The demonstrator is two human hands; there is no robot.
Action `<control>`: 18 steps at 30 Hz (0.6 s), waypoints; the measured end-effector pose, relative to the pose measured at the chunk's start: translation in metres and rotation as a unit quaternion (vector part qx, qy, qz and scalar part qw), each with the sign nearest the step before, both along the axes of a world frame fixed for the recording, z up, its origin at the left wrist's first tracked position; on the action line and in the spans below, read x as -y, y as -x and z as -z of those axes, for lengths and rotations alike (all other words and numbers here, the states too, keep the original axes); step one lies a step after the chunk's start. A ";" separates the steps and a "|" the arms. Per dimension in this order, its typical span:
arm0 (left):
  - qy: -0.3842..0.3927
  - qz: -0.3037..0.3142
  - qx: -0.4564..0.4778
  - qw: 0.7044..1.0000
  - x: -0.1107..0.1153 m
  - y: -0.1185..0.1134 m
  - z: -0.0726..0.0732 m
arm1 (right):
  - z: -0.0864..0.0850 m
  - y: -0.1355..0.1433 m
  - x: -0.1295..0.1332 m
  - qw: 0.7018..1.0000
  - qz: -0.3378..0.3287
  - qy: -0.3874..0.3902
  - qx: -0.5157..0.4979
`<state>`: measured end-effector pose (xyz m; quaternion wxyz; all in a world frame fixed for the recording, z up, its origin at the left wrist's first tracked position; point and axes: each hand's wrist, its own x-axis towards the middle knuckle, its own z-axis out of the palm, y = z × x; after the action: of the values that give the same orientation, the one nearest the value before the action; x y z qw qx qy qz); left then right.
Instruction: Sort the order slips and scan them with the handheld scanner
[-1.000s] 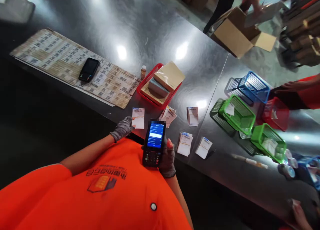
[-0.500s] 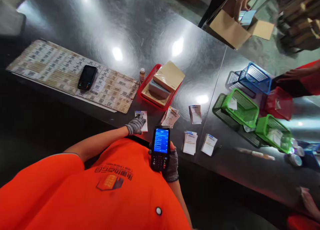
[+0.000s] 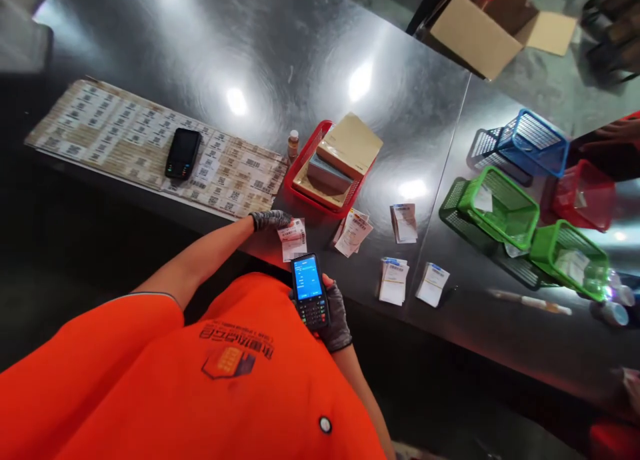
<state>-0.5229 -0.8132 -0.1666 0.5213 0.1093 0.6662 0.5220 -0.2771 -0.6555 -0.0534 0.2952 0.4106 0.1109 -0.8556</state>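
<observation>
My left hand (image 3: 273,220), in a grey glove with bare fingertips, holds the upper edge of a white printed slip (image 3: 293,240) at the table's near edge. My right hand (image 3: 336,317), gloved the same way, is wrapped round a black handheld scanner (image 3: 311,293) with a lit blue screen, just below the slip. Fanned slips (image 3: 353,233) lie to the right of the slip. Farther right are a stack of slips (image 3: 404,223), a banded stack (image 3: 393,282) and another banded stack (image 3: 432,285).
A red basket (image 3: 320,207) holds boxes, beside a small bottle (image 3: 293,143). A second scanner (image 3: 183,153) rests on label-covered cardboard (image 3: 115,130). Blue (image 3: 535,143), green (image 3: 500,207) and red (image 3: 585,193) baskets stand right, near a pen (image 3: 533,302). An open carton (image 3: 475,37) is beyond.
My left hand has shifted to the slip's upper left edge, and the slip's visible print differs. The scanner has moved slightly left and its screen content changed. The view has shifted.
</observation>
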 end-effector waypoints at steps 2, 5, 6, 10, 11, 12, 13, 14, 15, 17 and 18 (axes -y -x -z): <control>0.002 -0.005 0.031 1.000 0.000 0.001 0.002 | 0.004 0.004 0.006 1.000 0.001 -0.004 0.009; 0.008 -0.015 0.059 0.998 -0.002 0.002 0.004 | 0.009 0.008 0.012 1.000 0.009 -0.016 0.002; 0.009 -0.019 0.063 0.998 -0.002 0.002 0.005 | 0.009 0.009 0.013 1.000 0.010 -0.016 0.002; 0.014 -0.026 0.070 0.997 -0.004 0.001 0.004 | 0.005 0.010 0.015 1.000 -0.008 0.003 0.014; 0.014 -0.027 0.069 0.997 -0.003 0.000 0.004 | 0.003 0.010 0.015 1.000 -0.014 0.005 0.017; 0.014 -0.027 0.067 0.997 -0.003 0.000 0.003 | 0.002 0.009 0.015 1.000 -0.018 0.004 0.020; 0.015 -0.028 0.062 0.998 -0.003 0.000 0.002 | 0.000 0.008 0.015 1.000 -0.019 0.003 0.022; 0.015 -0.029 0.057 0.998 -0.003 0.000 0.002 | -0.001 0.006 0.014 1.000 -0.017 0.000 0.022; 0.015 -0.029 0.049 0.998 -0.003 0.000 0.001 | -0.003 0.004 0.014 1.000 -0.016 0.000 0.020; 0.015 -0.026 0.030 0.999 -0.005 -0.001 -0.002 | -0.005 -0.004 0.010 1.000 -0.018 0.005 0.008; 0.013 -0.022 0.016 1.000 -0.006 -0.003 -0.004 | -0.007 -0.008 0.008 1.000 -0.020 0.009 -0.001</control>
<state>-0.5197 -0.8076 -0.1627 0.5216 0.0792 0.6665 0.5267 -0.2690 -0.6632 -0.0464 0.3156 0.4048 0.1112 -0.8510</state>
